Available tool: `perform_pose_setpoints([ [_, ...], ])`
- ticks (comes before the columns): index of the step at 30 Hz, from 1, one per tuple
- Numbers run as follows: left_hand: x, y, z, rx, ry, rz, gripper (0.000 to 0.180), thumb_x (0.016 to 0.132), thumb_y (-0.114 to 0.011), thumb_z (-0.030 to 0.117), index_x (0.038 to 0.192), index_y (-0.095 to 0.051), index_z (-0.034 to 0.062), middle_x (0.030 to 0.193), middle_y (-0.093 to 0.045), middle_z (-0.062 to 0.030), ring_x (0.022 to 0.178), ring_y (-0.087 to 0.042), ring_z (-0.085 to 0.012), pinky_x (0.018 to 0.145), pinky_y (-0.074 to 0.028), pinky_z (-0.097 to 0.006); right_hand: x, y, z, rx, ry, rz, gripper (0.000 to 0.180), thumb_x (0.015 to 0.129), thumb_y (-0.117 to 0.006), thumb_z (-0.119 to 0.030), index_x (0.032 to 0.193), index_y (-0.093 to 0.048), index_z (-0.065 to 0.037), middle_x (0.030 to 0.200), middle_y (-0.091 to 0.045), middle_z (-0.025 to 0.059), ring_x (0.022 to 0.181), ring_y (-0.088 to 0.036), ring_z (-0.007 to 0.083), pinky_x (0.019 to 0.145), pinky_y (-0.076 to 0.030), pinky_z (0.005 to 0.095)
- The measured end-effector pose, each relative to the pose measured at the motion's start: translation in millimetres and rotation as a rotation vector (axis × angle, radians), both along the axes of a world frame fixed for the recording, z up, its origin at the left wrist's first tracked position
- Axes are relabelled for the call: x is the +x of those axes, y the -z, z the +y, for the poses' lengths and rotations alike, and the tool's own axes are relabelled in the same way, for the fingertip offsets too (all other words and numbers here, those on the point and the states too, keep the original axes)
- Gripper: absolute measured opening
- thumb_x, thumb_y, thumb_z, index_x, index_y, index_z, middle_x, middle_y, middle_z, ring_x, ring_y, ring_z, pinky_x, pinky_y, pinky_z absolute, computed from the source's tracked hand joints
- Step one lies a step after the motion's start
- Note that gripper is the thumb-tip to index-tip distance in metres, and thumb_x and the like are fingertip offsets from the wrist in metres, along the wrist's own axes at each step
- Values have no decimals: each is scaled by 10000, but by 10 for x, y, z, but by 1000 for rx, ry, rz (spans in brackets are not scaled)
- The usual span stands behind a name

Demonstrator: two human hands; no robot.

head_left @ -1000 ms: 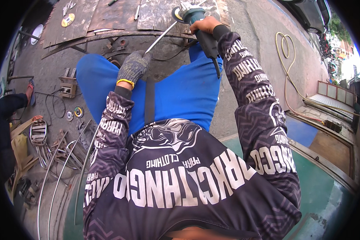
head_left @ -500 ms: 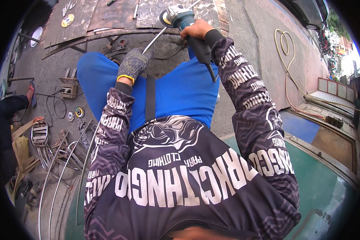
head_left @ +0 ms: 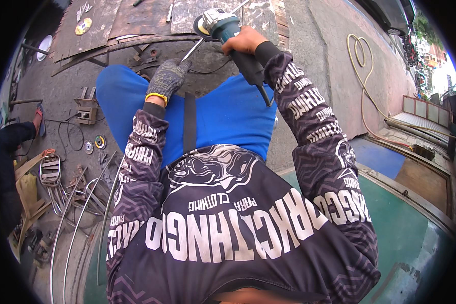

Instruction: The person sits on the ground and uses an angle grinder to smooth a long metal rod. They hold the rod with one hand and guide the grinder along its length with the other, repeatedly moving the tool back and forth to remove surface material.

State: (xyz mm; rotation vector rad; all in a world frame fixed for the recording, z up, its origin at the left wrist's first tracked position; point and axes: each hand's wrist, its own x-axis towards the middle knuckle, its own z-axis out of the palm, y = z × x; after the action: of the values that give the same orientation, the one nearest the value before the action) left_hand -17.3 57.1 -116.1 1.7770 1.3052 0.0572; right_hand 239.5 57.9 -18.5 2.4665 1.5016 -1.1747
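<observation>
My bare right hand (head_left: 244, 40) is closed round the dark green body of an angle grinder (head_left: 227, 29). The grinder's round disc (head_left: 201, 26) lies against or just over a thin metal rod (head_left: 191, 50); which of the two I cannot tell. In a grey knit glove with a yellow cuff, my left hand (head_left: 168, 80) grips the near end of that rod above my left knee. The rod slants up to the right, passes under the grinder head and comes out beyond it over a worn wooden board (head_left: 190, 17).
A yellow disc (head_left: 83, 26) lies on the boards at far left. A metal box with cords (head_left: 87, 114) and two small discs (head_left: 100, 141) are on the ground. Bent metal tubes (head_left: 71, 228) lie lower left, near another person's foot (head_left: 38, 120). A hose (head_left: 357, 66) coils at right.
My right hand and the grinder have shifted slightly left along the rod, toward my left hand. The gloved hand has moved only a little, keeping its grip.
</observation>
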Motion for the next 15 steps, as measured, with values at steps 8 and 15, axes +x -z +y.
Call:
perform_pose_setpoints([
  [8,-18,175,32,-32,-10,-152,497,969,-497,423,1138,-681,-7,1154,-649,-280,1115,-590,-454,965,-461,-491,-1,-41,-24,38,6,25,516,564,-848,-341,892,-747,44,946,-735,191,833,-725,285,744,-572,350],
  [15,-62,200,11,238,159,-145,458,973,-494,392,1105,-685,-2,1090,-661,-277,1075,-591,-464,940,-463,-502,145,-188,41,45,7,-1,592,543,-844,-370,913,-718,76,935,-721,209,827,-711,296,741,-568,358],
])
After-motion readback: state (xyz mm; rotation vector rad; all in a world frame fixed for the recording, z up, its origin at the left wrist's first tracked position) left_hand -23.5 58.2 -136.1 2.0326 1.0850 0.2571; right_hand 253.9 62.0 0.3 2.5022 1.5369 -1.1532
